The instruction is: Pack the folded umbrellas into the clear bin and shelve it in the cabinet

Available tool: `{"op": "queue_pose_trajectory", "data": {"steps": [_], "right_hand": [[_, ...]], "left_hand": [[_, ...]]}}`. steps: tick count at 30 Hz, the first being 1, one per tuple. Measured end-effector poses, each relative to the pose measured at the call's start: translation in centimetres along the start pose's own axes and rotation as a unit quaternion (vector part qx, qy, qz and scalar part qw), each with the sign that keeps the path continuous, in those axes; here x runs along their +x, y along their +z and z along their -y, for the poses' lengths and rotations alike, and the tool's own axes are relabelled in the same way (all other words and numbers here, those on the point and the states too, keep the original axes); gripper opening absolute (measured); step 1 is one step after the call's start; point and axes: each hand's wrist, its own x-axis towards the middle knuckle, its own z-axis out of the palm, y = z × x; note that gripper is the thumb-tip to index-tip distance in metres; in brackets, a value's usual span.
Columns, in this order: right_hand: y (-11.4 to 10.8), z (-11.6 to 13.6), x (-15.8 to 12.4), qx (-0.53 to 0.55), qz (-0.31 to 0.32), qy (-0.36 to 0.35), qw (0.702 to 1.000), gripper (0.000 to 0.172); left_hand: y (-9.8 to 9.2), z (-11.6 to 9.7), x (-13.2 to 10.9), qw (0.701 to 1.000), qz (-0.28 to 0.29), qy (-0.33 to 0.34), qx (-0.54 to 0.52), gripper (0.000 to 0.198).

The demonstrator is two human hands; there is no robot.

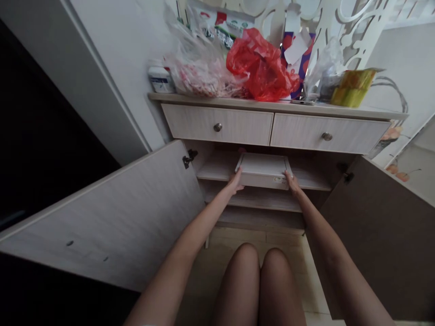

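Note:
A flat white box [263, 168] lies on the upper shelf [217, 168] inside an open wooden cabinet. My left hand [235, 180] grips the box's near left corner, fingers curled under its edge. At the near right corner my right hand [292, 181] holds the box the same way. Both arms reach forward over my knees [260, 262].
The cabinet's left door [112, 213] and right door [377, 226] swing wide open on either side of me. Two closed drawers [217, 124] sit above the shelves. On top lie a red plastic bag [260, 65], clear bags, a white jar [159, 79] and a yellow-green pack [353, 86].

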Motion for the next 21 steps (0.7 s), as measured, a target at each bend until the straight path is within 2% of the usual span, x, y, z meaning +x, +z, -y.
{"op": "queue_pose_trajectory", "data": {"steps": [1, 3, 5, 7, 10, 13, 16, 21], "right_hand": [[-0.1, -0.3, -0.4, -0.012, -0.017, -0.009, 1.000, 0.071], [-0.3, -1.0, -1.8, -0.036, -0.052, -0.058, 0.996, 0.077], [-0.5, -1.9, -3.5, -0.074, -0.067, -0.112, 0.989, 0.079], [-0.6, -2.7, -4.7, -0.132, -0.080, -0.138, 0.978, 0.075], [-0.6, -3.3, -4.4, -0.191, -0.099, -0.152, 0.965, 0.069], [-0.3, -3.3, -2.0, -0.215, -0.085, -0.149, 0.961, 0.068], [0.1, -3.1, 1.0, -0.242, -0.078, -0.140, 0.957, 0.064], [1.1, -3.2, 5.1, -0.291, -0.083, -0.119, 0.946, 0.047]], "left_hand": [[-0.8, 0.3, 0.4, 0.999, -0.010, 0.028, 0.040, 0.074], [-2.3, 1.3, 1.0, 0.979, -0.054, 0.146, 0.134, 0.073], [-3.2, 2.5, 1.6, 0.927, -0.092, 0.283, 0.227, 0.065], [-3.3, 3.8, 2.4, 0.883, -0.099, 0.347, 0.300, 0.050], [-2.2, 4.5, 3.9, 0.860, -0.105, 0.349, 0.357, 0.025], [-0.9, 3.9, 5.8, 0.852, -0.121, 0.346, 0.373, 0.017], [0.1, 2.6, 7.8, 0.865, -0.110, 0.334, 0.358, 0.015], [1.5, 0.9, 10.6, 0.901, -0.073, 0.316, 0.286, 0.011]]}}
